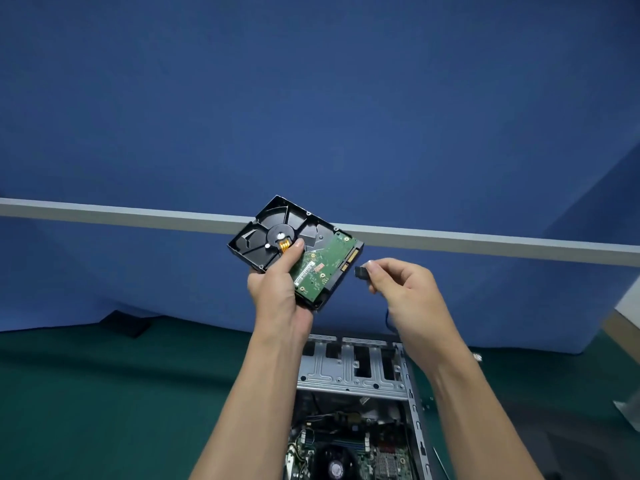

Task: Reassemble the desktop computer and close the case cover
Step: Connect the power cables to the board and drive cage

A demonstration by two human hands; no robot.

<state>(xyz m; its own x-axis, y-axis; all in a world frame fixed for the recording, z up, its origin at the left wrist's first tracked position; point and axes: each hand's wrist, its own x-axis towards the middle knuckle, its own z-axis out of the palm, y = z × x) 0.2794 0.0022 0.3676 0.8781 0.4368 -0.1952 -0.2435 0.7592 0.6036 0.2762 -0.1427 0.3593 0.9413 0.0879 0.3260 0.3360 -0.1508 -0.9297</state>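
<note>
My left hand holds a hard drive up in the air, its green circuit board side facing me and its connector edge turned to the right. My right hand pinches a small black cable plug just right of that edge, a short gap away from the drive's gold contacts. A thin blue cable drops from behind the right hand. Below my forearms lies the open computer case, with a grey metal drive cage at its far end and the motherboard with a CPU fan inside.
The case rests on a green mat. A blue partition with a grey rail stands behind the table. A black flat object lies at the mat's far left. Small screws sit to the right of the case.
</note>
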